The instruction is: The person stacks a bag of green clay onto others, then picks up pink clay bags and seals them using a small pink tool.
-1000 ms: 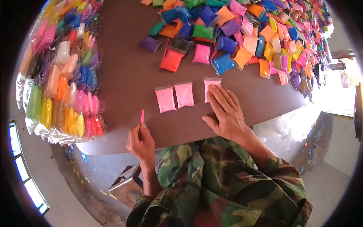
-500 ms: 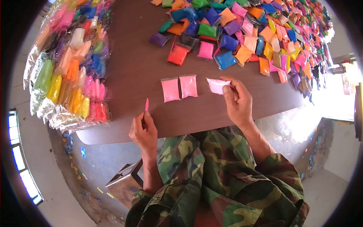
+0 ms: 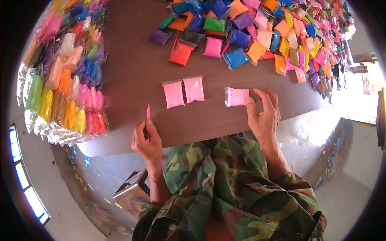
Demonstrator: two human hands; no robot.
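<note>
Head view, dark brown worktop [image 3: 132, 68], smooth, rounded at its near left corner.

Item: left hand [image 3: 146, 140], at the near edge, left of centre. Forearm rising from a camouflage sleeve [image 3: 149, 209]; back of the hand outward. Fingers curled, thumb and forefinger closed on the lower end of a slim pink stick [image 3: 148, 111], held upright, narrow at the tip.

Item: right hand [image 3: 264, 116], over the near edge, right of centre. Forearm slanting up and leftward; wrist bent, fingers arched. Thumb and forefinger a little parted, thumb tip at the right end of the single pink packet [image 3: 237, 97]; a firm grip cannot be made out.

Item: single pink packet, lying on the worktop towards its near edge, sealed end to the left. Clear glossy film, plump pillow form. Any print too small to read.

Item: two pink packets [image 3: 194, 89], side by side, narrow gap between, left of the single one; transparent film, squarish, flaps at their far ends.

Item: heap of small packets [image 3: 261, 40], many colours, along the far edge and far right corner; red packet [image 3: 180, 54] and blue packet [image 3: 236, 58] on its near fringe.

Item: stack of long packets [image 3: 64, 86], left edge, crinkled clear and silvery wrapping.
</note>
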